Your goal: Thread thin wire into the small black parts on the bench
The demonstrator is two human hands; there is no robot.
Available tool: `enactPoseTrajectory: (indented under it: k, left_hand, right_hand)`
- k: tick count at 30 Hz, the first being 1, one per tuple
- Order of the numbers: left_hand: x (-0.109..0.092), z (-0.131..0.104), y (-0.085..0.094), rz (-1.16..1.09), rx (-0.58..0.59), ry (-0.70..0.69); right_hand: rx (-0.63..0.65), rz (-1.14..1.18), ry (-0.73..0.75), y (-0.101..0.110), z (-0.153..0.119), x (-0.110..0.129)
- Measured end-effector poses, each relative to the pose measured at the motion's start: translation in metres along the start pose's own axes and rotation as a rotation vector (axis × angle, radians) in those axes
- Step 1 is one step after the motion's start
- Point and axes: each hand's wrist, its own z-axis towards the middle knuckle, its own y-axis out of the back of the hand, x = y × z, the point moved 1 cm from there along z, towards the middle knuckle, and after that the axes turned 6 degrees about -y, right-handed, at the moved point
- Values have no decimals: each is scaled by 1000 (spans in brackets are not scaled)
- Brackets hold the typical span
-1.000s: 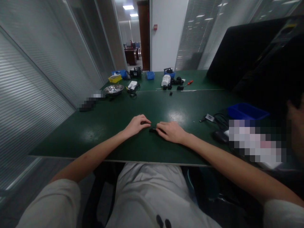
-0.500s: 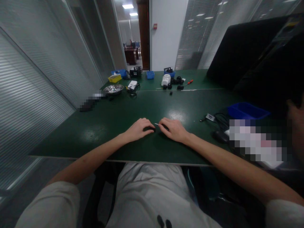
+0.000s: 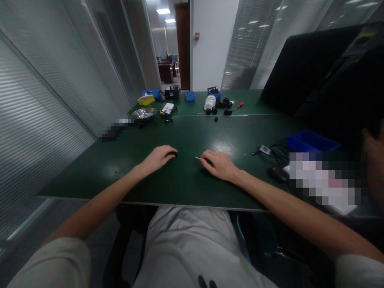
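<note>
My left hand (image 3: 159,158) is over the green table (image 3: 186,188), left of the middle, its fingers closed around a small black piece (image 3: 174,153) that is mostly hidden. To its right, my right hand (image 3: 219,165) grips a thin tool with a metal tip (image 3: 197,158); the tip points left past the fingertips and the handle is covered by the fingers. A gap of bare tabletop separates the two hands.
On the right are a blue tray (image 3: 312,142), a cable with a white label (image 3: 265,149), a black mouse (image 3: 278,174) and another person's hand (image 3: 373,156). Further back stand a metal bowl (image 3: 144,114), a white device (image 3: 210,103), black parts and a red-handled screwdriver (image 3: 240,105).
My left hand has moved left and slightly away from me, carrying the small black piece from the tool's tip. My right hand has stayed nearly in place.
</note>
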Motion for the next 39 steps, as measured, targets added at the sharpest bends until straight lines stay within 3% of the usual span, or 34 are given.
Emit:
enactPoseTrajectory:
  k: [3,7,10,14,23,34,39]
  left_hand:
    - [63,-44,41,164,-65,199]
    - [137,-129,101,394,-99,583]
    - [161,-189,130,514,-64,774]
    - [162,-235,138,598,-63,830]
    - [166,-245,144,424,-337,1069]
    - [155,-242,145,276,-514,1111]
    - [155,-243,146,292,-515,1105]
  right_hand:
    - [-5,-3,1,0,0,0]
    - [-16,-5,7,-1,0,-2]
    - [-22,-4,4,-3,0,-4]
    - [-22,3,3,-4,0,-5]
    - [-22,-25,11,-4,0,-5]
    - [7,-15,8,-2,-1,-3]
    - [8,-16,9,-3,0,-4]
